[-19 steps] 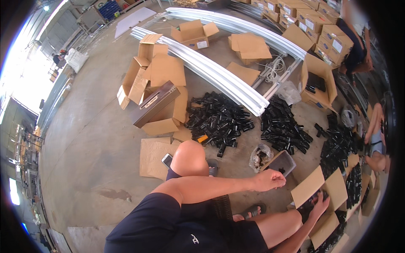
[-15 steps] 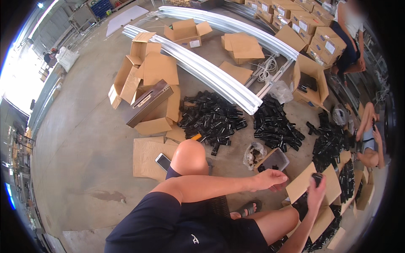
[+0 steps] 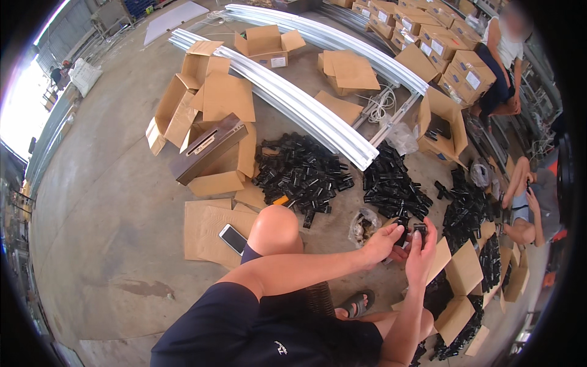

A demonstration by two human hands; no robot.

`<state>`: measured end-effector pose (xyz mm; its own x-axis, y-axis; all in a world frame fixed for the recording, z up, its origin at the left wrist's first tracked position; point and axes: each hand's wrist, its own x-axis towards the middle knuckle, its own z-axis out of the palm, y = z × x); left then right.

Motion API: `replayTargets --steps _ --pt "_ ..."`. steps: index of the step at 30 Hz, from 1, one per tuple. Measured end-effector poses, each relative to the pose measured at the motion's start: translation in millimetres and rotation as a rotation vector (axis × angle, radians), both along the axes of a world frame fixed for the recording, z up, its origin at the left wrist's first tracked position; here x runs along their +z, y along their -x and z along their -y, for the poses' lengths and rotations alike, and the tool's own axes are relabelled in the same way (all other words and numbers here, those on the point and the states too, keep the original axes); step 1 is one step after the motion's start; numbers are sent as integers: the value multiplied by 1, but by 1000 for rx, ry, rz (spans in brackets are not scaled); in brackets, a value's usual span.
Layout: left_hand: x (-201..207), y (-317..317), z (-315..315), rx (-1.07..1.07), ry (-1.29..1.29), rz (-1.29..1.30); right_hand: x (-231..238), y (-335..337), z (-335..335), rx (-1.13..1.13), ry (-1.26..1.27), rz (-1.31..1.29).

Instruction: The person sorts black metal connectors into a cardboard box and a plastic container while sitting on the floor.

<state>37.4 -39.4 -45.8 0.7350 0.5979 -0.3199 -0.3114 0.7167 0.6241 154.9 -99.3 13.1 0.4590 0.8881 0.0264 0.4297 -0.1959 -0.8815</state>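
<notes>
Both hands are raised close together above the floor, in front of my right knee. Between the fingertips of my left hand (image 3: 382,243) is a small black part (image 3: 401,225), its exact kind not clear. My right hand (image 3: 420,257) grips another small black part (image 3: 419,228), upright and beside the first. Whether the two parts touch is hard to tell. Just beyond the hands lies a heap of similar black parts (image 3: 394,183). An open cardboard box (image 3: 463,267) with more black parts inside stands to the right of my right hand.
Another black heap (image 3: 299,171) lies ahead, near long white metal profiles (image 3: 306,110). Opened cartons (image 3: 229,98) and a brown case (image 3: 208,150) are at left; a phone (image 3: 233,238) rests on cardboard. Two people, one seated (image 3: 529,208), are at right, near stacked cartons (image 3: 468,76).
My right hand has come up and left from above the box, carrying its black part. My left hand, earlier showing nothing in its fingers, now holds a black part beside it.
</notes>
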Motion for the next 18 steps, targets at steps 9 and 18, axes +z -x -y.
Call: replayTargets --steps 9,18 --pt "-21 5 7 0 67 22 -51 -8 -18 76 -227 -240" --pt "-25 -2 -4 65 -66 51 -32 -20 -15 49 -110 49"
